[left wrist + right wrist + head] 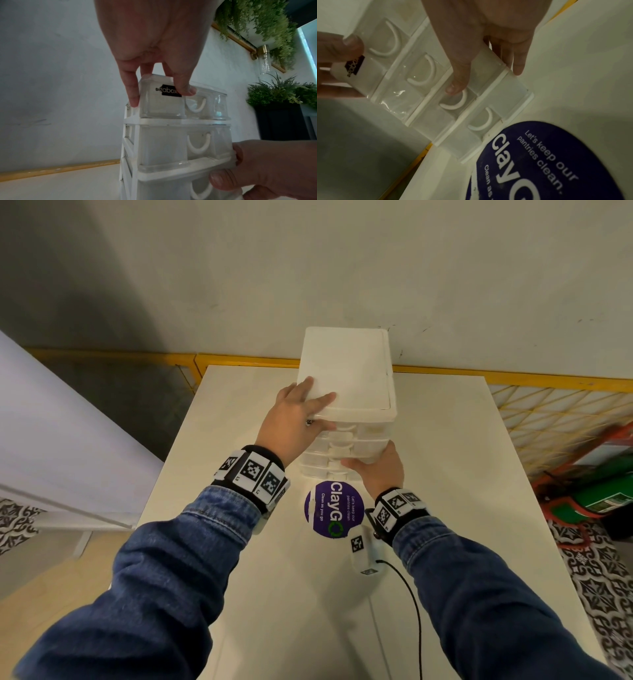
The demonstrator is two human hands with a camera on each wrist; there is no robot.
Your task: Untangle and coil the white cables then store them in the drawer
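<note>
Drawer unit stands at the far middle of the table, its back near the wall; no way round behind it that I can see. My left hand lies over its top front corner, my right hand against the lower drawer fronts, so the front face is partly blocked. Bare tabletop lies open on either side of the unit. Near side: purple sticker lies flat, no obstacle; black cable trails near my right sleeve.
</note>
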